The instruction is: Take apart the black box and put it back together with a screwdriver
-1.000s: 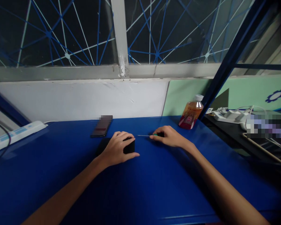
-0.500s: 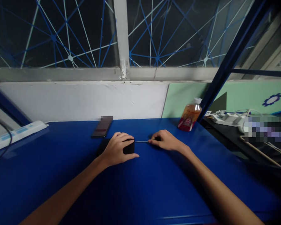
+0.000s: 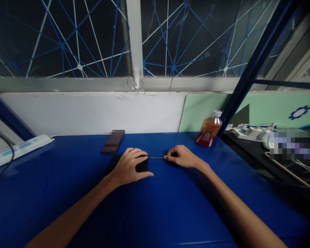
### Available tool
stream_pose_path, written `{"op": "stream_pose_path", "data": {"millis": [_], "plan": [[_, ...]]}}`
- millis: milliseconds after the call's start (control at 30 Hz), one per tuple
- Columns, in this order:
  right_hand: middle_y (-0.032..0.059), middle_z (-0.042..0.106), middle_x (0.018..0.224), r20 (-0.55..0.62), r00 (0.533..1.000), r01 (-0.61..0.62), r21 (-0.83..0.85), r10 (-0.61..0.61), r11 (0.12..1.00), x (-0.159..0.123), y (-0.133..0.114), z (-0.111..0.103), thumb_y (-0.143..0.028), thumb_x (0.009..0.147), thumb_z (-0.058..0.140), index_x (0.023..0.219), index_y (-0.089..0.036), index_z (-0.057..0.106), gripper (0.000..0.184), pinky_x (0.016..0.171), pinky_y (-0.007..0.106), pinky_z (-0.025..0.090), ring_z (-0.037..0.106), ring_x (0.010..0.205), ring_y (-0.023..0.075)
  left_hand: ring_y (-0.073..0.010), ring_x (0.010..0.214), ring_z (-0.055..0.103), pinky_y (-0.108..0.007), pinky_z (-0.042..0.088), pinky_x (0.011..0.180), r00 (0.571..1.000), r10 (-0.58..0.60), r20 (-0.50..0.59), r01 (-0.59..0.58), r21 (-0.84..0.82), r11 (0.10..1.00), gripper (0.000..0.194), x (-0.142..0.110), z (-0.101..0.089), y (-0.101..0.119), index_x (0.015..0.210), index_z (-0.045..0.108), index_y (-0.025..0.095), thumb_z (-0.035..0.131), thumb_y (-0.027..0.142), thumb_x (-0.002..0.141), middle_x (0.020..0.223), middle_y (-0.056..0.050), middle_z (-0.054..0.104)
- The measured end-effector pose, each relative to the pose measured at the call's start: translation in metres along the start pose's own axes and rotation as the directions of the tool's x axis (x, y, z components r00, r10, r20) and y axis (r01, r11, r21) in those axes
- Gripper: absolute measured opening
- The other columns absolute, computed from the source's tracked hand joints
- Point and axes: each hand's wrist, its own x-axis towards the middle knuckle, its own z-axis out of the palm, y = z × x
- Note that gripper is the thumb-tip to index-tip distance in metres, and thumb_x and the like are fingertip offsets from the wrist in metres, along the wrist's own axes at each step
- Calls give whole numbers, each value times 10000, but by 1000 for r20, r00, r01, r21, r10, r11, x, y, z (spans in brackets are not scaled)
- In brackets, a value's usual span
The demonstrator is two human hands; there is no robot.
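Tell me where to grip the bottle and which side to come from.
Probably best around the labelled body of the bottle, below the white cap, from the front left: it stands on the blue table, with the blue post close on its right.

Black block (image 3: 142,167), matt and straight-edged, partly hidden from above. Slender metal rod (image 3: 156,158), straight, roughly level, immediately right of the block; left tip at the block's right end, contact indiscernible; right end concealed.

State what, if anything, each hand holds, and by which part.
The right hand pinches a thin metal tool by its right end; the left hand lies over a black box, its grip unclear.
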Motion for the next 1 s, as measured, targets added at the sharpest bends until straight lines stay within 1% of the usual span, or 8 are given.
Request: {"op": "stream_pose_path", "data": {"millis": [267,500,567,667,733,800,900,1000], "plan": [[-9,574,583,-6,1000,-2,-4,2,1000,0,-1,0,-416,867,511,671,-173,649,342,519,235,282,446,524,95,-291,1027,613,-491,425,910,1000,-2,3,2,-6,1000,530,-1,0,0,1029,698,201,680,634,722,1090,-93,698],[-2,577,567,-28,999,-29,-62,27,998,-1,-7,0,-429,867,521,658,-180,644,347,519,248,278,445,507,103,-285,1027,610,-481,433,908,1000,6,-13,-6,-2,1000,509,-1,0,0,1034,697,193,694,602,731,1081,-91,697],[3,604,607,-26,999,-24,-47,22,999,-1,-8,0,-423,859,542,713,-187,647,297,529,250,289,474,531,111,-286,1018,612,-483,437,902,1000,14,-18,-14,-5,1000,517,-1,1,0,1030,697,189,693,608,728,1072,-92,699],[5,635,681,-49,999,-16,2,16,1000,-2,-7,-1,-431,831,595,877,-201,629,237,539,248,301,517,578,126,-286,1019,610,-482,440,900,1000,13,-21,-14,-7,1000,525,-1,2,-1,1037,694,187,686,613,731,1073,-94,698],[5,643,716,-71,997,-8,15,9,1000,-2,-6,0,-446,807,630,955,-208,599,281,547,249,309,533,601,133,-285,1022,608,-480,439,903,1000,10,-22,-10,-8,1000,525,-1,3,-1,1037,692,188,683,616,733,1076,-94,696],[6,642,725,-77,997,-5,-3,5,1000,-3,-6,1,-469,789,650,980,-213,585,326,552,251,311,542,614,141,-285,1019,608,-477,439,902,1000,9,-21,-10,-10,1000,524,-1,2,-1,1029,692,190,682,620,730,1075,-93,696],[1,631,684,-110,994,-23,-65,16,998,-3,-8,4,-484,829,594,963,-215,580,301,566,259,312,548,616,150,-282,1021,607,-472,438,903,1000,11,-18,-11,-10,1000,523,-1,2,0,1029,689,191,682,620,732,1079,-93,693],[-7,628,674,-155,988,-36,-91,22,995,-4,-10,5,-378,900,487,953,-219,566,186,581,264,313,547,613,144,-282,1025,606,-472,436,906,1000,14,-13,-14,-7,1000,523,-1,2,-1,1034,686,187,688,614,731,1083,-95,692]]}}
